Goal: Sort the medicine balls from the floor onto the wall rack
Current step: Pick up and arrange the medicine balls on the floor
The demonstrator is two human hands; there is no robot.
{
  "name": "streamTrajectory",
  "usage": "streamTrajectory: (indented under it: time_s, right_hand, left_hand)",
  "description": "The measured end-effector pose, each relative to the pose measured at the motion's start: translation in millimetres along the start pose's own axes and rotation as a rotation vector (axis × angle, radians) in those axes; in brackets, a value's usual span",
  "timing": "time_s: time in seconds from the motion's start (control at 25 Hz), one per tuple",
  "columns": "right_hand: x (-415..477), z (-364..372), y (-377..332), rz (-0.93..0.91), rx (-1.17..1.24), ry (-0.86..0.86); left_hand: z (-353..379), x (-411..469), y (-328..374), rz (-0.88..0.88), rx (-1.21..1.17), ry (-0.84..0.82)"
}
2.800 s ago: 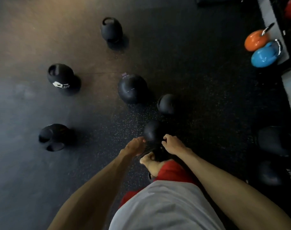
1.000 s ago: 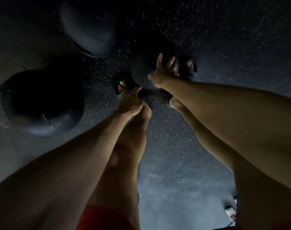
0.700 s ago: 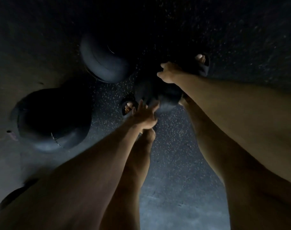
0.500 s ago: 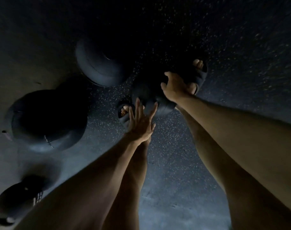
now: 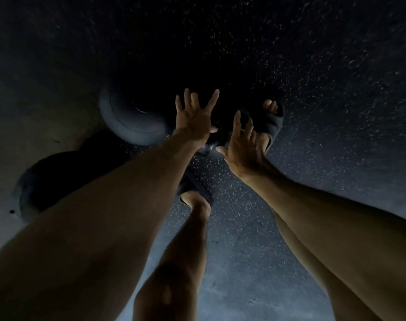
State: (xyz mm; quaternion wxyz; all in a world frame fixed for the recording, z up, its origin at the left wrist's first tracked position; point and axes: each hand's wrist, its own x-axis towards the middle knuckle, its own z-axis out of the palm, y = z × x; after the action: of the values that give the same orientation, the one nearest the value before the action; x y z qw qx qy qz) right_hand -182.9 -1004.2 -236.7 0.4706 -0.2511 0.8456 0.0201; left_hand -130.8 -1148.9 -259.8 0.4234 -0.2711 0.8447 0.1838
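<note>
I am bent far over, looking down between my legs at a dark speckled floor. A small black medicine ball (image 5: pixel 213 142) lies in deep shadow between my hands and shows only as a dark patch with a small glint. My left hand (image 5: pixel 193 117) is spread with straight fingers over its left side. My right hand (image 5: pixel 243 144) is spread the same way at its right side. Whether either palm touches the ball cannot be told. The wall rack is out of view.
A mid-sized black ball (image 5: pixel 132 122) sits on the floor just left of my left hand. A larger black ball (image 5: pixel 56 179) lies further left, partly behind my left forearm. My sandalled feet (image 5: pixel 270 121) (image 5: pixel 195 188) stand beside the hands.
My right hand, curled over the small ball half a second ago, now has straight spread fingers. My left hand has slid further over the ball's other side.
</note>
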Motion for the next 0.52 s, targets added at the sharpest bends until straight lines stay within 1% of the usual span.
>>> streamTrajectory:
  time_s: [0.08,0.12,0.16,0.24,0.28,0.36,0.4,0.44,0.52]
  right_hand:
    - [21,-7,-9,0.054,0.069,0.017]
    - [30,-15,-12,0.069,0.096,0.02]
    - [44,-25,-13,0.068,0.101,0.021]
    - [75,-51,-16,0.081,0.059,-0.014]
    - [94,-65,-17,0.097,0.065,-0.048]
    - [128,-91,-23,0.107,0.159,-0.104]
    - [140,-101,-26,0.097,0.214,-0.082]
    - [148,-106,-30,0.08,0.267,-0.013]
    - [148,-106,-34,0.035,0.322,0.176]
  left_hand:
    - [5,-7,0,0.01,-0.103,0.189]
    - [11,-15,-1,0.016,-0.204,0.29]
    - [18,-22,-3,0.022,-0.302,0.354]
    - [28,-30,-4,0.031,-0.428,0.357]
    - [29,-29,-2,0.029,-0.449,0.334]
    - [23,-15,3,-0.013,-0.431,0.307]
    - [13,-3,5,-0.048,-0.407,0.305]
    - [-2,11,4,-0.069,-0.383,0.298]
    - [-37,40,-9,-0.09,-0.372,0.24]
